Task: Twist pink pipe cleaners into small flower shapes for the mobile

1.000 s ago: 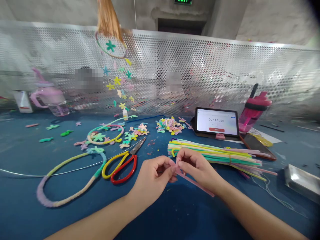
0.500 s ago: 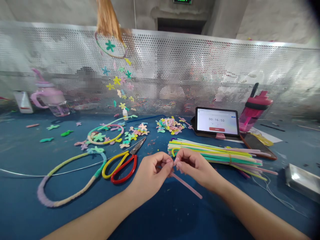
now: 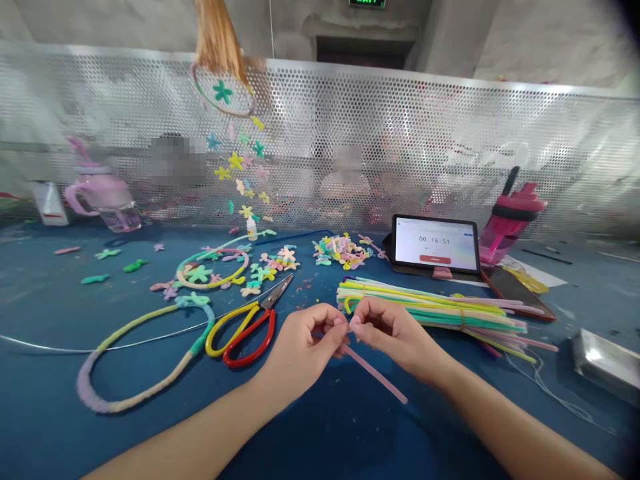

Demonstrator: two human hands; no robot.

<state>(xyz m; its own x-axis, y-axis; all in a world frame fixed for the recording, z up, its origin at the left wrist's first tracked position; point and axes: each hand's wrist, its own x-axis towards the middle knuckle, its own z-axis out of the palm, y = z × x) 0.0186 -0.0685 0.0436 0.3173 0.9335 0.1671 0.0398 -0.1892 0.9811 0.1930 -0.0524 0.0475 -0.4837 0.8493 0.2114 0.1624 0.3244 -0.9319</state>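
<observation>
A pink pipe cleaner (image 3: 377, 375) is pinched between my two hands over the middle of the table, its straight tail slanting down to the right. My left hand (image 3: 311, 343) closes thumb and fingertips on it. Fingertips nearly touching the left ones, my right hand (image 3: 389, 333) pinches the pipe cleaner's other part, mostly hidden by the fingers. To the left of my hands lie scissors (image 3: 253, 330) with one yellow and one red handle. Behind my right hand is a bundle of coloured pipe cleaners (image 3: 440, 307).
A wrapped ring (image 3: 145, 393) lies at left, with a second ring (image 3: 210, 287) behind it. Small fuzzy flowers (image 3: 345, 248) form a pile at the back. A tablet (image 3: 435, 243) shows a timer beside a pink bottle (image 3: 510, 223). A flower mobile (image 3: 223, 92) hangs above; a metal box (image 3: 605, 363) sits right.
Both hands keep their pinch with almost no movement. The pipe cleaner's tail has shifted slightly down and right. The tablet's timer has advanced one second.
</observation>
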